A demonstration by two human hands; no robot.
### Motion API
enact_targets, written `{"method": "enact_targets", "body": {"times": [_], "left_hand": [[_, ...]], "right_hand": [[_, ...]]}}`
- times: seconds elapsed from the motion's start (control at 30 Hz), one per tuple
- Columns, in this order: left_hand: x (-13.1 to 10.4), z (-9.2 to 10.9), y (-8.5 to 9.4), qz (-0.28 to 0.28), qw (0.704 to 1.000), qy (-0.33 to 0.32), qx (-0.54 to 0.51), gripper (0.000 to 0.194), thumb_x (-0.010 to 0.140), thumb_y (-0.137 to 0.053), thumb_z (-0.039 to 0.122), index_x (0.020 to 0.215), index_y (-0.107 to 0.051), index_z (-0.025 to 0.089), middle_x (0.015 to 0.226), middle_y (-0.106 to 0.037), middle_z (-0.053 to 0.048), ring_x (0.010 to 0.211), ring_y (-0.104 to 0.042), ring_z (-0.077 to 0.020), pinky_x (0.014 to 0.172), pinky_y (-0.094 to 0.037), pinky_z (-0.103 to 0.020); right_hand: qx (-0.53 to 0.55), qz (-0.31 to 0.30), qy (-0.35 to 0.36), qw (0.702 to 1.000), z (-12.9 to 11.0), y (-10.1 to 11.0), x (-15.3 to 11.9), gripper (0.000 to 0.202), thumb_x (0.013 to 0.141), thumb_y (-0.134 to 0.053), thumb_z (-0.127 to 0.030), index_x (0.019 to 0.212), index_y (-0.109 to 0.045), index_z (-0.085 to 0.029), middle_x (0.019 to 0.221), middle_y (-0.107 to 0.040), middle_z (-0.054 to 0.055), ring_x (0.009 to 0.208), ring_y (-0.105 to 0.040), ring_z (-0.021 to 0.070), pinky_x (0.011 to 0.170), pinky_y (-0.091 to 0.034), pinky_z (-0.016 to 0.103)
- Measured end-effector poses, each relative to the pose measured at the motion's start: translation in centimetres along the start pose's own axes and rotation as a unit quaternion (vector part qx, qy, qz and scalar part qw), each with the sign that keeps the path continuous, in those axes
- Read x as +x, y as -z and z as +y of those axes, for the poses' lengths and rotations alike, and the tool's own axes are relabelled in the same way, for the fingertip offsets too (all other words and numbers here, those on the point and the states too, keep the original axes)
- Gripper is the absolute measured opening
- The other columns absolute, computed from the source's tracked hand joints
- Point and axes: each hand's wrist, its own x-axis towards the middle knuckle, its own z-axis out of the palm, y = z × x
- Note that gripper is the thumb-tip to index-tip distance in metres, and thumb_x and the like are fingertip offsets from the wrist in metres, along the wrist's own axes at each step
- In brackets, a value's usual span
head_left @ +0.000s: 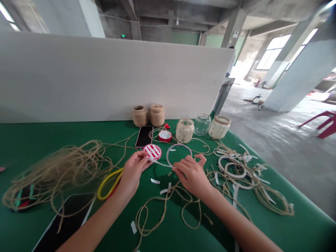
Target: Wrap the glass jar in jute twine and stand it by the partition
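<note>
My left hand point(133, 172) pinches the edge of a red-and-white striped jar lid point(152, 151), fingers closed. My right hand point(191, 175) grips the lower rim of a thin roll of tape point(167, 156), which is almost down to its ring. A narrow white strip of tape point(161, 163) stretches between the two hands, its left end at the lid. Beyond them a second red-rimmed lid point(165, 135) lies with its white inside up. Below the hands, loose twine point(164, 206) and small white paper scraps point(155, 181) lie on the green tabletop point(110, 229).
Two twine-wrapped jars point(140, 116) stand by the white partition point(112, 80). At the back right are a bare glass jar point(202, 125) and two tape-covered jars point(185, 131). A phone point(144, 137), yellow-handled scissors point(106, 183), tangled twine point(70, 168) and tape rings point(235, 170) lie around.
</note>
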Motion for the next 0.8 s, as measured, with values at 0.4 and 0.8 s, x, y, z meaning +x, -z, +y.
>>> {"method": "enact_targets", "body": {"times": [0.4,0.8], "left_hand": [[1.1,-0.9,1.2,-0.081,0.951,0.001,0.299,0.018,0.074,-0.051,0.029,0.086,-0.056,0.017,0.068,-0.059,0.001,0.059,-0.058,-0.0132,0.054,-0.046,-0.024],[0.4,0.3,1.8,-0.098,0.725,-0.239,0.639,0.026,0.087,-0.037,0.03,0.103,-0.056,0.023,0.112,-0.054,-0.006,0.105,-0.052,-0.0219,0.077,-0.044,-0.03]], "right_hand": [[0.036,-0.006,-0.016,0.999,0.5,0.0,0.0,0.012,0.087,-0.05,-0.024,0.08,-0.059,-0.022,0.068,-0.062,-0.002,0.074,-0.05,0.0139,0.085,-0.014,0.038],[0.063,-0.088,-0.028,0.994,0.6,-0.5,-0.1,0.012,0.086,-0.051,-0.021,0.079,-0.06,-0.023,0.071,-0.064,-0.002,0.078,-0.05,0.0149,0.085,-0.013,0.039]]}}
